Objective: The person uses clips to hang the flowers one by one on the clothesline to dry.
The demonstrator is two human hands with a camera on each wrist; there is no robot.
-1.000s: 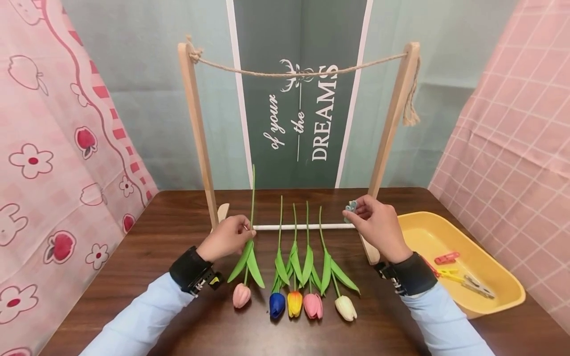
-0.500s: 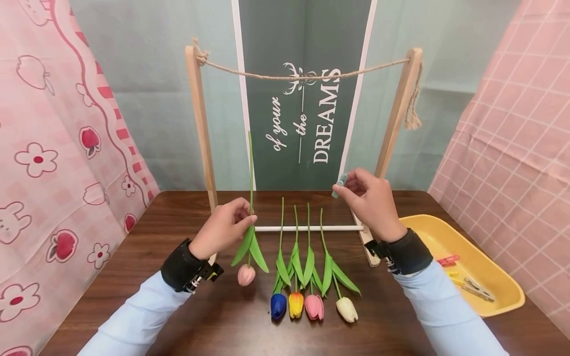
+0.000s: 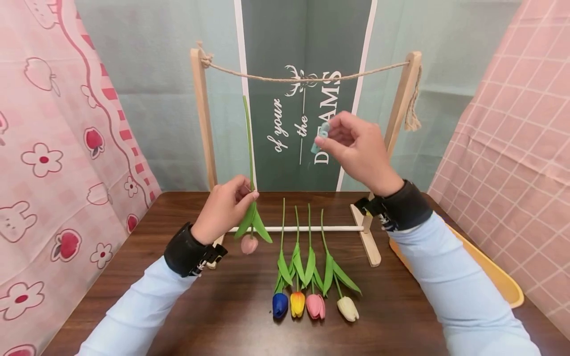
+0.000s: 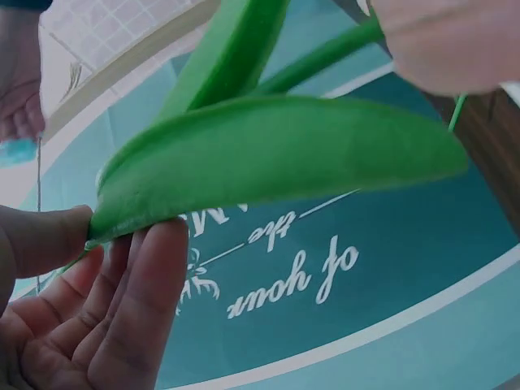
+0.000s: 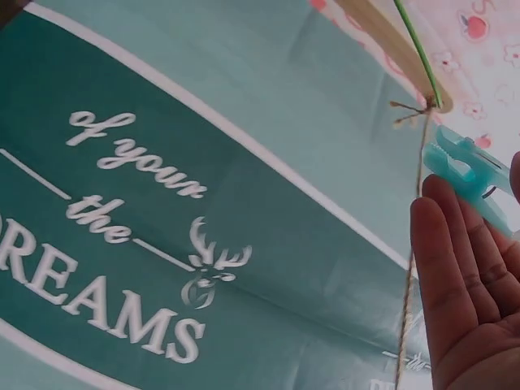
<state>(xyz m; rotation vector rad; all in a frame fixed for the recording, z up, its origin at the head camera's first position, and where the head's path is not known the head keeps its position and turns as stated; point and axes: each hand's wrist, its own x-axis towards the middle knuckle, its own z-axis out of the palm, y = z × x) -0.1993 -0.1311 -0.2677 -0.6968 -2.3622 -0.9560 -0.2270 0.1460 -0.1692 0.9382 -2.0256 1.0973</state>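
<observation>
In the head view my left hand [image 3: 222, 210] pinches the stem of a pale pink artificial tulip [image 3: 249, 244], just above its green leaves. Blossom down, the flower hangs over the table with its stem pointing up toward a twine rope [image 3: 276, 80]. A small teal clothespin [image 3: 318, 141] is pinched between the thumb and fingers of my right hand [image 3: 362, 151], below the rope. Seen from the right wrist, the clothespin [image 5: 471, 175] appears beside the rope [image 5: 408, 317]. The left wrist view shows thumb and fingers at the base of a broad leaf [image 4: 276, 154].
Two wooden posts [image 3: 205, 118] carry the rope, joined low down by a white rod [image 3: 331, 228]. Blue [image 3: 279, 305], yellow-orange [image 3: 297, 304], pink [image 3: 315, 306] and white [image 3: 348, 309] tulips lie on the table [image 3: 240, 321]. My right forearm partly covers a yellow basin [image 3: 490, 269].
My left hand has lifted the pale pink tulip up off the table. My right hand has risen and moved left with the clothespin, toward the rope.
</observation>
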